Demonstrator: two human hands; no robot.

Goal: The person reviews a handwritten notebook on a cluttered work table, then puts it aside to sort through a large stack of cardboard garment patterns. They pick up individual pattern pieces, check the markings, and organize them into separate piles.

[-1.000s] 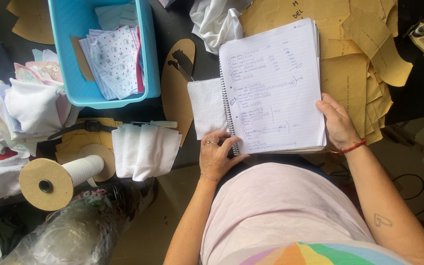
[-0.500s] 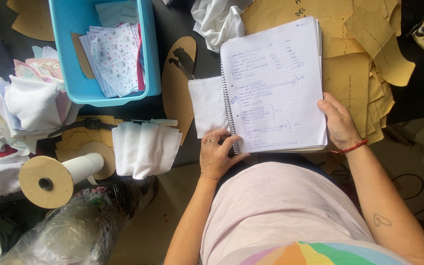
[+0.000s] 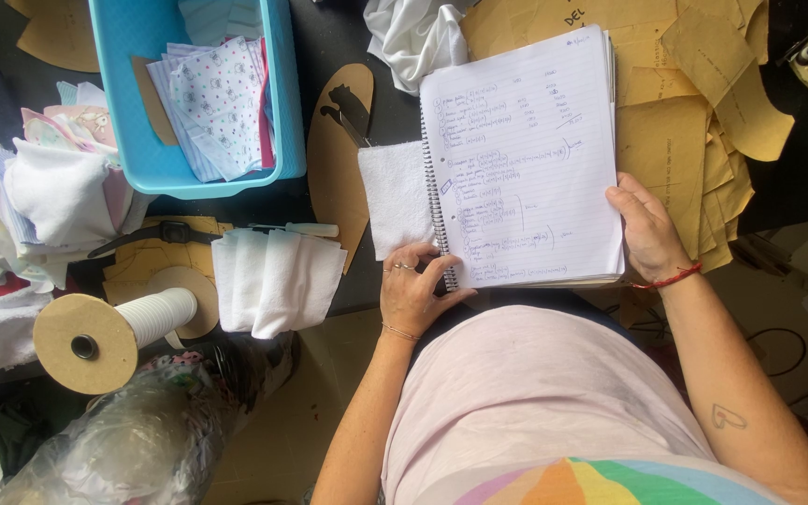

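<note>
Dark worktable (image 3: 339, 37), crowded with sewing stock. Brown paper patterns (image 3: 694, 122) top right; blue bin (image 3: 123, 140) of printed fabric top left. Notebook (image 3: 521, 154) open at a handwritten page, resting near table edge. Spool (image 3: 109, 332) lower left. Right hand (image 3: 645, 229) grips notebook's right edge; left hand (image 3: 413, 295) pinches spiral corner. Reading under way; nothing being cut.

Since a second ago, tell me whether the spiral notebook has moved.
No. The spiral notebook keeps its place against the blue bin and the cardboard pattern pieces, with the left hand at its spine and the right hand on its edge.
</note>
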